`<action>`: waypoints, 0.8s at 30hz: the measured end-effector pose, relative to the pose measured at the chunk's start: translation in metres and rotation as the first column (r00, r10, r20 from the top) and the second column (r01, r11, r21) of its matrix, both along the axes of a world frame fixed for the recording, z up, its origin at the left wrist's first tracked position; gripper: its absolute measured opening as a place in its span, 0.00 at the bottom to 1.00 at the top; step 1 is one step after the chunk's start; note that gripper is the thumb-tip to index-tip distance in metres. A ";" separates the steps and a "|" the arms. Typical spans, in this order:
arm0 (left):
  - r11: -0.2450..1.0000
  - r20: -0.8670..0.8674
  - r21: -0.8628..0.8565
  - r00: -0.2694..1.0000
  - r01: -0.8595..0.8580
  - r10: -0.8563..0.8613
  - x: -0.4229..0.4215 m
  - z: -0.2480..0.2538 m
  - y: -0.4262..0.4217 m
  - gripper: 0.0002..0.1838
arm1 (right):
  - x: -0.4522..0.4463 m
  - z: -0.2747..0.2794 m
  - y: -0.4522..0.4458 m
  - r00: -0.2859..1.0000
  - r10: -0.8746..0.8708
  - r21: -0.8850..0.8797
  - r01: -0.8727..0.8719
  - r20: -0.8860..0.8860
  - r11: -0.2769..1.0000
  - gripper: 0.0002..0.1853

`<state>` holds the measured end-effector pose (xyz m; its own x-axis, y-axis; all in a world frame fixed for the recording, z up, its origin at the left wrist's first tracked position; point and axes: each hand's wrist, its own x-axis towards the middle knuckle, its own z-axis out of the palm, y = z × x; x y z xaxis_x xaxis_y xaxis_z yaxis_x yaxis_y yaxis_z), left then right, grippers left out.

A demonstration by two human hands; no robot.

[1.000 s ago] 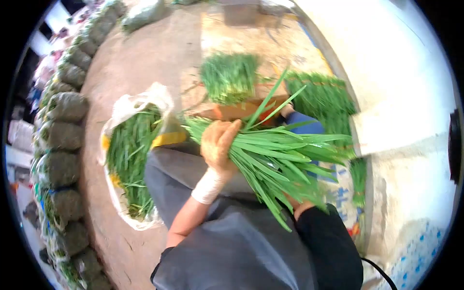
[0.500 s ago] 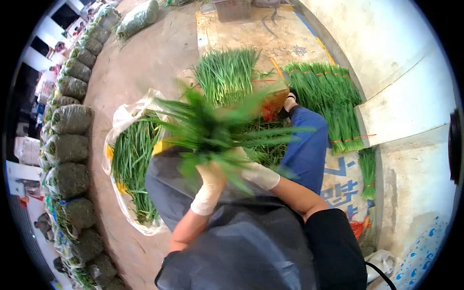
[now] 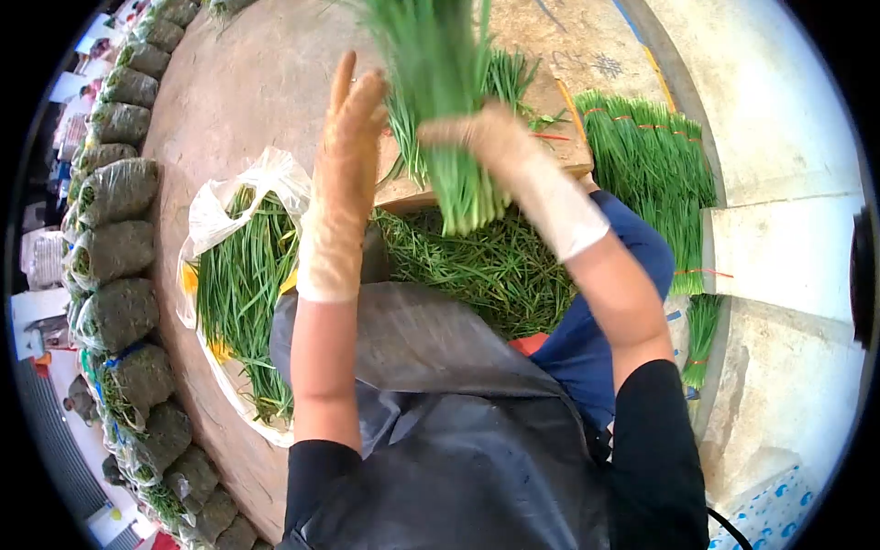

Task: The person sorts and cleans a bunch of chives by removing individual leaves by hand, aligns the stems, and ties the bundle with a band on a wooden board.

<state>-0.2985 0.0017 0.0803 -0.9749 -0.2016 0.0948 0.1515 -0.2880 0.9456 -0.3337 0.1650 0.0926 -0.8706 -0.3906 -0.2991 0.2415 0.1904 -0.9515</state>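
Note:
In the head view my right hand point(image 3: 500, 142), in a pale glove, is closed round a bunch of garlic chives point(image 3: 440, 78). The bunch is raised upright, its leaves blurred at the top and the cut white-green ends hanging below the hand. My left hand point(image 3: 353, 119), gloved too, is held up to the left of the bunch, fingers stretched and nothing in it. Behind the bunch, more chives point(image 3: 507, 78) lie on a wooden board point(image 3: 568, 151), partly hidden. Loose chive trimmings point(image 3: 486, 275) are heaped below the board.
An open plastic sack of chives point(image 3: 247, 266) stands at my left. Tied chive bundles point(image 3: 646, 165) lie along the wall on the right, with another small bundle point(image 3: 701, 335) nearer. A row of stuffed sacks point(image 3: 124, 247) lines the far left, and people are beyond it.
The chives have gone from low over my lap to up and forward in my right hand. My left hand has come away from them and opened. The view has shifted slightly.

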 end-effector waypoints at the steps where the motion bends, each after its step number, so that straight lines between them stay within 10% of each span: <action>1: 0.996 0.034 -0.035 0.996 -0.080 0.081 -0.012 -0.013 -0.013 0.41 | -0.028 -0.010 -0.002 0.999 -0.012 0.060 0.014 -0.030 0.998 0.27; 5: 0.972 0.441 -0.126 0.867 -0.197 0.233 -0.037 -0.116 -0.044 0.38 | -0.100 -0.047 -0.023 0.996 -0.016 0.211 -0.002 0.084 0.977 0.21; 10: 0.907 0.415 -0.388 0.847 -0.166 0.333 -0.058 -0.215 -0.008 0.48 | -0.102 -0.144 -0.061 0.980 0.175 0.867 -0.010 -0.090 0.499 0.58; 14: 0.948 0.430 -0.283 0.863 -0.148 0.264 -0.062 -0.169 0.012 0.54 | -0.070 -0.167 -0.060 0.781 0.055 0.587 0.419 -0.622 0.693 0.49; 18: 0.915 0.431 -0.404 0.879 -0.012 0.202 -0.082 -0.169 0.015 0.60 | -0.059 -0.204 -0.060 0.773 -0.158 0.332 0.435 -0.615 0.837 0.36; 19: 0.886 0.448 -0.463 0.871 0.033 0.201 -0.085 -0.168 0.021 0.61 | -0.060 -0.217 -0.055 0.781 -0.373 -0.046 0.407 -0.501 0.912 0.31; 21: 0.763 0.358 -0.643 0.906 0.065 0.224 -0.089 -0.186 0.028 0.62 | -0.067 -0.187 -0.002 0.631 -0.166 0.240 0.506 -0.758 0.829 0.19; 23: 0.580 0.319 -0.812 0.883 0.069 0.343 -0.083 -0.179 0.042 0.61 | -0.091 -0.204 0.039 0.672 -0.436 0.040 0.568 -0.599 0.822 0.16; 24: 0.520 0.277 -0.852 0.896 0.062 0.348 -0.082 -0.180 0.044 0.60 | -0.101 -0.202 0.059 0.625 -0.254 0.323 0.658 -0.738 0.680 0.20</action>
<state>-0.3806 0.0452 -0.0996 -0.9273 -0.3700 -0.0563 -0.2986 0.6409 0.7072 -0.4342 0.2242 -0.1096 -0.9268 0.1610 0.3392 -0.1233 0.7227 -0.6801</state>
